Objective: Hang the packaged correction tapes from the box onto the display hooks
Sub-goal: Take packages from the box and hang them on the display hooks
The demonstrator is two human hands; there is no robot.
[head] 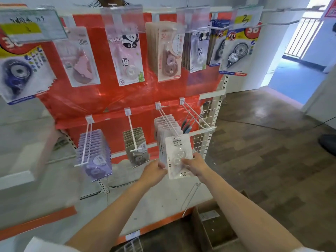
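Observation:
A white packaged correction tape point(179, 154) marked 36 hangs at the front tip of a white display hook point(168, 121), ahead of a row of like packs point(164, 127). My left hand point(154, 171) pinches its lower left edge. My right hand point(195, 165) grips its lower right side. The cardboard box point(215, 226) stands on the floor at the lower right, its inside mostly dark. Purple packs point(96, 155) and brown packs point(137, 145) fill the two hooks to the left.
An upper row holds pink, panda and PET tape packs point(127, 57) under clear price holders. A bare double hook point(197, 115) sticks out on the right. A loose wire hook point(190, 199) lies on the white base shelf point(158, 202). Brown floor spreads to the right.

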